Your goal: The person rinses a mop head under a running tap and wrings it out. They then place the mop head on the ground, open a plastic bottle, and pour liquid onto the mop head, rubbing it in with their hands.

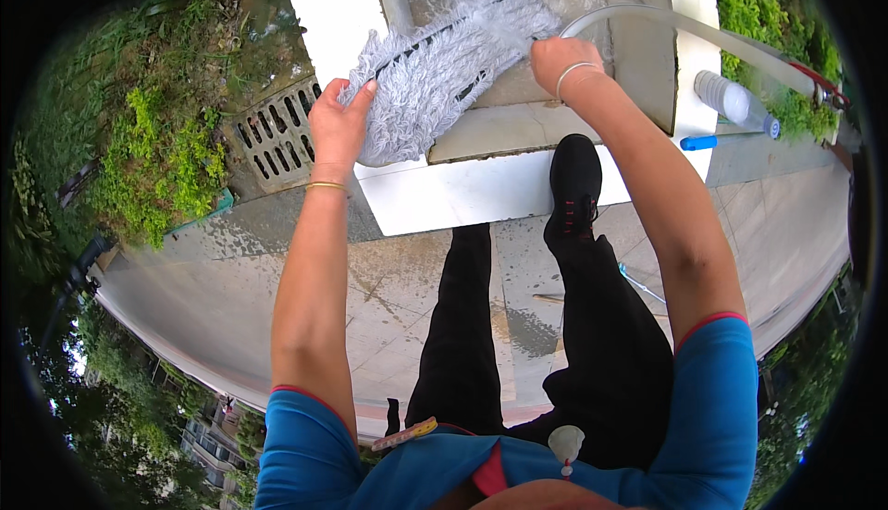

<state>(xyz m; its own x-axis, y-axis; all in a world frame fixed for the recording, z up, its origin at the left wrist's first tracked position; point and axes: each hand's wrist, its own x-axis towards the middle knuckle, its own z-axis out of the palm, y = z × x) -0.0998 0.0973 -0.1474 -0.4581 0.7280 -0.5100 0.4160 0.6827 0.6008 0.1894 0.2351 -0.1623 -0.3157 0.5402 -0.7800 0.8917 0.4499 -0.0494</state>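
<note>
My left hand (340,125) grips the near left end of a wet white string mop head (430,87), thumb on top. The mop head lies slantwise over the left front corner of a stone-lined basin (642,73), and dark slits show along its fabric. In my right hand (565,66) is the end of a clear hose (666,16), which arches away to the right. Water sprays from it across the upper part of the mop head and splashes into the basin. The underside of the mop head is hidden.
A plastic bottle (737,102) lies on the basin's right white rim (696,59), beside a blue cylindrical item (698,143). Left of the basin is a slotted drain grate (277,132), with shrubs (156,170) beyond. My black shoe (577,177) rests against the front rim.
</note>
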